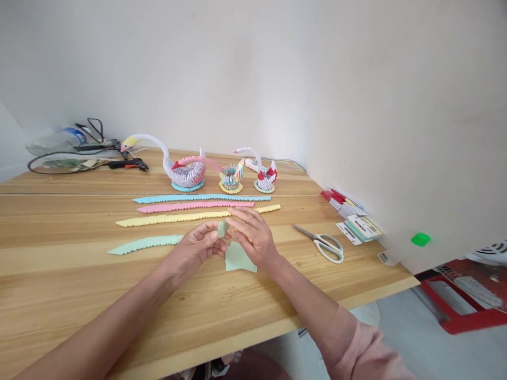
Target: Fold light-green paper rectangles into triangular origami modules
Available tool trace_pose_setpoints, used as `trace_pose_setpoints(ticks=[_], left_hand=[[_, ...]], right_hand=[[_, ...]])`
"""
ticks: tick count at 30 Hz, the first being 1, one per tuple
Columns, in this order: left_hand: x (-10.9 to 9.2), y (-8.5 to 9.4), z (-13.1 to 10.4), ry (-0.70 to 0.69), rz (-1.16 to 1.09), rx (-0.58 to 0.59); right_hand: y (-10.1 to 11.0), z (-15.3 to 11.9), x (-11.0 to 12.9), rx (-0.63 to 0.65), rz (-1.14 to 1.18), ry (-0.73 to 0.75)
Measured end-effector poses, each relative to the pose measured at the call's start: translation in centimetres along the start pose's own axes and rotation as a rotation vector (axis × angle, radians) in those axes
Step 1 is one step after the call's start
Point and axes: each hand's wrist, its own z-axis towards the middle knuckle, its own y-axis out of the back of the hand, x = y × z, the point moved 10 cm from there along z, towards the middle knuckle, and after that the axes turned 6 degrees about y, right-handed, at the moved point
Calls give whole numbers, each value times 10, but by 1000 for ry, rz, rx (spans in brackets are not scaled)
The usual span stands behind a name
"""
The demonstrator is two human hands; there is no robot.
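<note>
Between the fingers of my left hand (202, 241) is a small folded piece of green paper (222, 228). My right hand (253, 235) is beside it, its fingertips at the paper's right edge; whether they pinch it is hard to make out. Under my hands lie light green paper sheets (240, 258). A green strip of overlapping folded pieces (144, 244) lies to the left and runs behind my left hand. Farther back lie a yellow strip (174, 217), a pink strip (196, 206) and a blue strip (202, 198), roughly parallel.
Three folded-paper swans (189, 176) stand at the back of the wooden table (79, 285). Scissors (328, 247) and paper packs (358, 228) lie on the right. A plastic bottle (59, 140) and black-handled tools (127, 163) are at the back left.
</note>
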Motion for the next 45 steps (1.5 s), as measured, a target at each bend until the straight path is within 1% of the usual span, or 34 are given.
trace_pose_setpoints(ticks=[8, 13, 15, 19, 21, 23, 26, 28, 30, 37, 39, 41, 43, 45], left_hand=[[1, 3, 1, -1, 0, -11], [2, 4, 1, -10, -11, 0], [3, 6, 1, -6, -20, -14], [-1, 9, 2, -10, -21, -69], [-5, 9, 2, -31, 46, -81], [-7, 11, 1, -27, 164, -114], [-2, 23, 0, 46, 335, -209], [3, 28, 0, 91, 416, -235], [3, 30, 0, 95, 459, -242], [-11, 27, -1, 2, 517, -302], [-14, 25, -2, -13, 534, -314], [-16, 24, -3, -22, 542, -317], [-16, 22, -3, -29, 550, -304], [-15, 20, -2, -32, 562, -288]], right_hand=[[-3, 1, 1, 31, -4, 1], [3, 0, 1, -45, -21, -6], [4, -1, 0, -62, -30, -20], [0, -3, -1, -32, -44, -9], [-2, -4, 0, -16, -52, 14], [-4, -3, 2, 3, -59, 36], [-8, -3, 4, 41, -69, 54], [-10, -3, 5, 59, -77, 55], [-12, -3, 4, 77, -84, 52], [-22, -5, 1, 174, -59, 49], [-23, -5, -2, 177, -28, 14], [-22, -6, -8, 152, 25, -48], [-23, -8, -15, 126, 99, -142], [-26, -12, -26, 113, 184, -280]])
